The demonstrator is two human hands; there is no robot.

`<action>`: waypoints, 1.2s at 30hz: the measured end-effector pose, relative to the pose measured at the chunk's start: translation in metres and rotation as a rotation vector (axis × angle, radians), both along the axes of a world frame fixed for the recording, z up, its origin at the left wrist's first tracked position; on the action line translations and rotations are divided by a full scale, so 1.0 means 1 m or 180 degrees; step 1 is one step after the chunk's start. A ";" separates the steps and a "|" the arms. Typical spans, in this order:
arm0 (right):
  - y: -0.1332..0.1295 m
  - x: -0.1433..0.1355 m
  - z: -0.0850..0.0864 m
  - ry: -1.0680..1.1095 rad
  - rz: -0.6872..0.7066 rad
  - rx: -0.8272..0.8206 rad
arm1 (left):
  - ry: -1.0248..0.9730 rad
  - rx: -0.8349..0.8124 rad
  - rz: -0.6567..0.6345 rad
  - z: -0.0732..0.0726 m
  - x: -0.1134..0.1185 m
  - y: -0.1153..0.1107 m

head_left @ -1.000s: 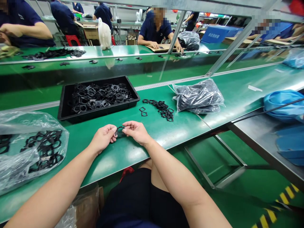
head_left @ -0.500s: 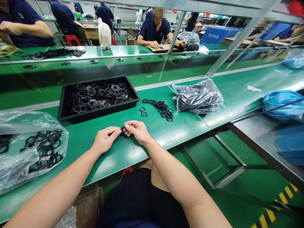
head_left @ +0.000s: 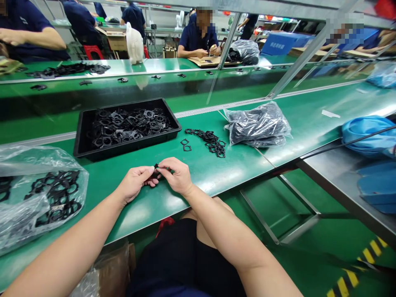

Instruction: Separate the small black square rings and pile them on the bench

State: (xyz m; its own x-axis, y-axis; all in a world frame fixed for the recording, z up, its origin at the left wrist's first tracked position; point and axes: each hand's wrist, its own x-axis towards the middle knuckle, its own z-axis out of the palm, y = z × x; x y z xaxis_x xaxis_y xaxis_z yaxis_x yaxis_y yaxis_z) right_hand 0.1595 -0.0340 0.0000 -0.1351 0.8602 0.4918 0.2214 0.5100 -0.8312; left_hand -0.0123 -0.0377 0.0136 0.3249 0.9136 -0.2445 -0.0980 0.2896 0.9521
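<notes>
Between my left hand and my right hand is a small black part, pinched by the fingertips of both and largely covered by them. The hands meet just above the green table. Behind them stands a black tray heaped with black ring-shaped parts. To the right of the tray, a loose pile of black rings lies on the table, with two rings slightly apart from it.
An open clear bag of black parts lies at the left. Right of the pile is a filled plastic bag. Beyond runs a belt with scattered parts, and people sit behind it. Blue cloth lies at the right.
Both hands have shifted slightly left and turned around the black part. My left fingers now reach under it. Across the belt, a person's hands have come together.
</notes>
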 end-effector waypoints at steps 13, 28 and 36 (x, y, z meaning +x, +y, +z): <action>0.003 0.001 0.000 0.0021 0.0080 0.0341 | 0.0742 0.0796 -0.0134 -0.006 -0.005 0.002; 0.001 0.000 -0.003 -0.0073 -0.0087 0.0816 | 0.0575 0.0580 -0.0170 -0.011 -0.005 0.002; 0.001 0.004 0.002 -0.0307 0.0101 0.0320 | 0.1308 0.1419 -0.0402 -0.004 -0.004 0.002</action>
